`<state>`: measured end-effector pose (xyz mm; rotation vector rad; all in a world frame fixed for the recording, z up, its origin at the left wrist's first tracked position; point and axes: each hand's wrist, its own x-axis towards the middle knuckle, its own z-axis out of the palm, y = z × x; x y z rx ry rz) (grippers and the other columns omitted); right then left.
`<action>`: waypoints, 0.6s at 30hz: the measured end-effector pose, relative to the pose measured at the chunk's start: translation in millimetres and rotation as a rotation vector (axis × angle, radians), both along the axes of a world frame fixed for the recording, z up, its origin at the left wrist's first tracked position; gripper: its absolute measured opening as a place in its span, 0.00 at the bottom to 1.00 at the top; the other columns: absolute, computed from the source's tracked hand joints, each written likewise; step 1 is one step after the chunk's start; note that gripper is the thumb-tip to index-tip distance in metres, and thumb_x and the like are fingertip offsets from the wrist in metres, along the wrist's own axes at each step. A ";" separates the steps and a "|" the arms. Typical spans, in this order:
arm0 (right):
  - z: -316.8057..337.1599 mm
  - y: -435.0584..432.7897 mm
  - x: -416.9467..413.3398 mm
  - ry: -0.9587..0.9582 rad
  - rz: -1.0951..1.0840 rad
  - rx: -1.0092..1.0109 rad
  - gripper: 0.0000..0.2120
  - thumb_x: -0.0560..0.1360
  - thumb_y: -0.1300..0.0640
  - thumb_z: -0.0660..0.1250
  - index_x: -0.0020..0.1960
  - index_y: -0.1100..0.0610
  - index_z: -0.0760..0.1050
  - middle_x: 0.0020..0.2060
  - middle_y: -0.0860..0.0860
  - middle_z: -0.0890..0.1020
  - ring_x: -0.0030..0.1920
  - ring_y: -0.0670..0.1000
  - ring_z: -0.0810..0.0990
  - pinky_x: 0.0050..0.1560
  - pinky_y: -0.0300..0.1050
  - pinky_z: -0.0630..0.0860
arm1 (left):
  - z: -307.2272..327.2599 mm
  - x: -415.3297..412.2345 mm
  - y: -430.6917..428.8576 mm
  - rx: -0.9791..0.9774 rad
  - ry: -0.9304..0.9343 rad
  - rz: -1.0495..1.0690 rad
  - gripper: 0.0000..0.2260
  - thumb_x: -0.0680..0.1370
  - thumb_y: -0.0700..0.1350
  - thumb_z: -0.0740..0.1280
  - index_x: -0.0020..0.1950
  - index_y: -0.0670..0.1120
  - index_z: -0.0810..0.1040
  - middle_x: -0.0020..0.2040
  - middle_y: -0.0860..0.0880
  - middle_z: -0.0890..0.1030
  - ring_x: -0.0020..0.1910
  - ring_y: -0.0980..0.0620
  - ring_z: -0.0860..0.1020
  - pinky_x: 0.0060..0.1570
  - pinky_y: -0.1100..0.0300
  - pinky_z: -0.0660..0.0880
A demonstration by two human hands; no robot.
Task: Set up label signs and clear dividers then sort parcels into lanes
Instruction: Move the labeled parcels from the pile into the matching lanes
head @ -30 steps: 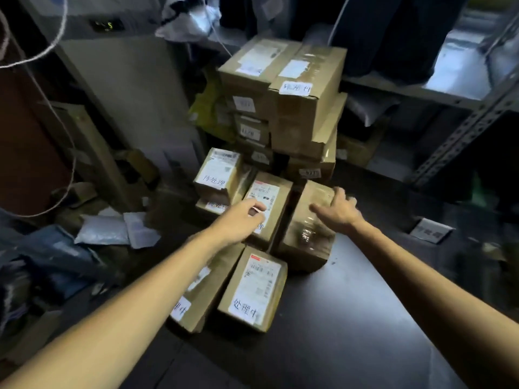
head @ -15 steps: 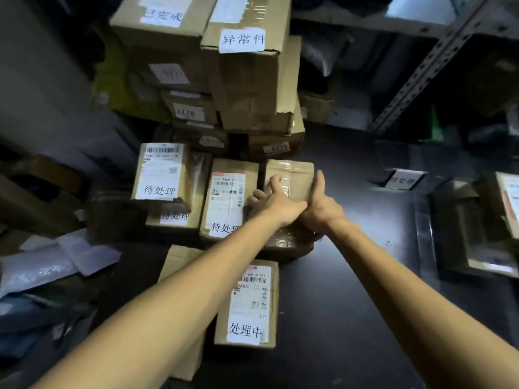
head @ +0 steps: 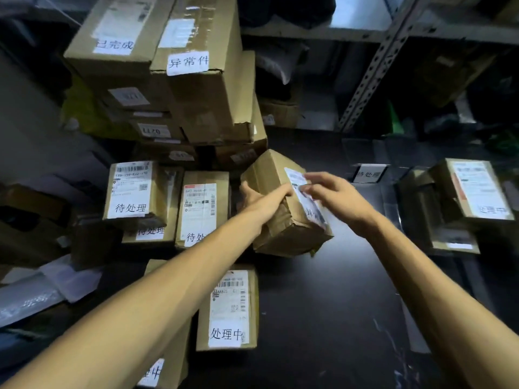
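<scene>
The tilted brown cardboard parcel (head: pixel 283 209), wrapped in crinkled clear tape and carrying a white shipping label on its upper face, is raised at its far end above the dark worktop (head: pixel 323 318), while its near lower edge seems to rest on or just above that surface. Its long axis runs from the far left toward the near right, roughly away from the person. The left hand (head: pixel 262 196) grips the parcel's left side, fingers wrapped round the edge. The right hand (head: pixel 334 192) lies on the label face with fingers spread loosely; whether it grips or only steadies the box cannot be told. Both hands are equally close to the parcel, one on each flank, so a lift to either side looks open; the handwritten slip on its label is too blurred to read with confidence.

Just left lie flat parcels with white handwritten slips (head: pixel 202 209), and another flat labelled parcel (head: pixel 227 307) sits nearer the person. Behind them rises a stack of larger cartons (head: pixel 196 88). To the right, a small white label sign (head: pixel 369 173) stands beside clear dividers, hard to make out, with more parcels (head: pixel 471 189) lying beyond.
</scene>
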<state>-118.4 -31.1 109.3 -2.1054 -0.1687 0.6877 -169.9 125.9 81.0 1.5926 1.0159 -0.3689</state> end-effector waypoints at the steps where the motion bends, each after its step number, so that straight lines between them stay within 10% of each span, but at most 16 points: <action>1: -0.6 -10.3 3.9 -0.038 -0.117 -0.009 0.18 0.78 0.52 0.66 0.68 0.52 0.74 0.59 0.45 0.81 0.61 0.48 0.79 0.58 0.39 0.75 | 7.4 -0.1 -0.6 -0.074 -0.044 -0.014 0.53 0.57 0.65 0.73 0.77 0.58 0.50 0.67 0.46 0.72 0.61 0.44 0.74 0.58 0.50 0.75; 5: 14.3 -43.8 22.0 0.064 -0.247 -0.091 0.37 0.77 0.36 0.62 0.78 0.54 0.59 0.67 0.51 0.76 0.60 0.52 0.78 0.51 0.50 0.79 | 43.9 7.3 1.9 -0.281 -0.194 -0.055 0.50 0.55 0.62 0.72 0.75 0.60 0.57 0.53 0.51 0.79 0.42 0.51 0.80 0.28 0.62 0.76; 10: 51.2 -58.3 31.5 0.275 -0.152 0.348 0.26 0.79 0.36 0.55 0.63 0.51 0.79 0.50 0.53 0.87 0.34 0.49 0.84 0.24 0.40 0.74 | 74.7 13.1 3.1 -0.402 -0.391 -0.119 0.39 0.58 0.56 0.73 0.69 0.59 0.67 0.48 0.51 0.84 0.36 0.54 0.83 0.33 0.58 0.77; 18: 70.0 -62.6 7.0 0.135 -0.213 0.353 0.17 0.80 0.42 0.60 0.65 0.46 0.74 0.52 0.45 0.86 0.50 0.51 0.85 0.44 0.51 0.80 | 110.2 7.6 3.4 -0.280 -0.435 -0.195 0.13 0.73 0.54 0.67 0.56 0.53 0.78 0.39 0.54 0.83 0.30 0.59 0.79 0.32 0.63 0.71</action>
